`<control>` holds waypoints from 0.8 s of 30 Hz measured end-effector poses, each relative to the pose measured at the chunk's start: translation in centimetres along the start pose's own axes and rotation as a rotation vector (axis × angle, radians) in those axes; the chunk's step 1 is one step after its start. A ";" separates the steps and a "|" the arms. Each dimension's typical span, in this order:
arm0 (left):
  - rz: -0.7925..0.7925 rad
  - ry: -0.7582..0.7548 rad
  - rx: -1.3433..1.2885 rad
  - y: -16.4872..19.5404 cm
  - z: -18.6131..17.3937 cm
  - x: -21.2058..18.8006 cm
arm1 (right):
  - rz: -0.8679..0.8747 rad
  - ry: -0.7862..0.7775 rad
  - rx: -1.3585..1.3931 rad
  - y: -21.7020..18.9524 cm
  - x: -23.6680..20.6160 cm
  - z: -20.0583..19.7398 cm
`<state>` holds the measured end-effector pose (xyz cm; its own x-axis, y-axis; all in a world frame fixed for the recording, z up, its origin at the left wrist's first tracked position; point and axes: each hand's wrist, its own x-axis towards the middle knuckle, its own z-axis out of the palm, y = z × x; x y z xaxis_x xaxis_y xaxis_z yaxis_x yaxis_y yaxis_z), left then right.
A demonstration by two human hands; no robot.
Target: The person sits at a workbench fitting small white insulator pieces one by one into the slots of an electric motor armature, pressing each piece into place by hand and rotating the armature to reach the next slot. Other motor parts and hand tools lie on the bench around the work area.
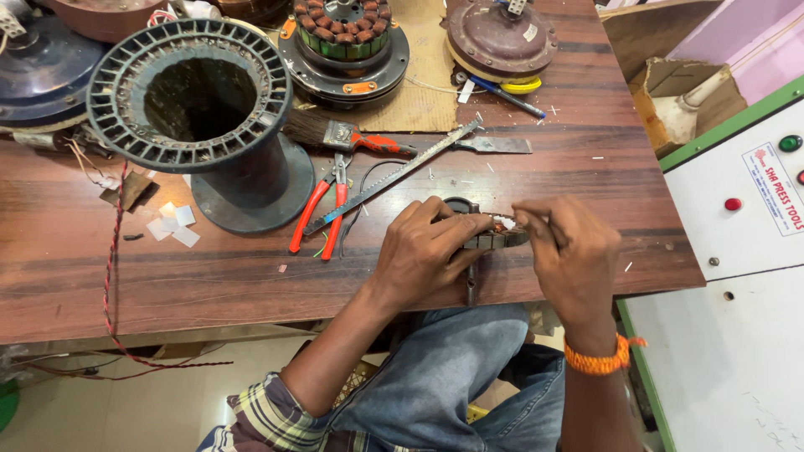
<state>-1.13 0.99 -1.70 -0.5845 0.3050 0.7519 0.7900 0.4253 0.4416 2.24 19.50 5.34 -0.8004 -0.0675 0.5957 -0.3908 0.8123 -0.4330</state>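
My left hand [427, 247] presses down on a small dark metal stator part [490, 233] lying near the front edge of the wooden table [167, 276]. My right hand [569, 251] pinches a thin tool or wire at the part's right end, where a bit of white insulation shows. Most of the part is hidden under my fingers. An orange thread band circles my right wrist.
Red-handled pliers [322, 213], a hacksaw blade [394, 176], a brush [322, 131] and a chisel [494, 145] lie behind my hands. A large black plastic spool [205, 117] stands at left. Fan motor parts [347, 46] and a brown motor housing [501, 38] sit at the back. A white machine cabinet [737, 218] stands at right.
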 end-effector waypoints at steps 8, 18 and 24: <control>-0.485 -0.131 -0.195 0.8 -0.9 1.8 | -0.147 -0.034 -0.048 1.1 3.4 2.1; -0.319 -0.390 -0.690 -4.9 -0.2 4.0 | 0.030 0.012 -0.021 -2.5 0.1 0.8; -0.277 -0.455 -0.374 -4.2 -1.9 4.2 | 0.208 0.057 0.049 -3.6 -3.8 2.4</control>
<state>-6.53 -1.17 0.51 -0.7310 0.5922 0.3391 0.5615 0.2396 0.7920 5.58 15.43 2.97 -0.8399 0.1326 0.5263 -0.2423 0.7761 -0.5822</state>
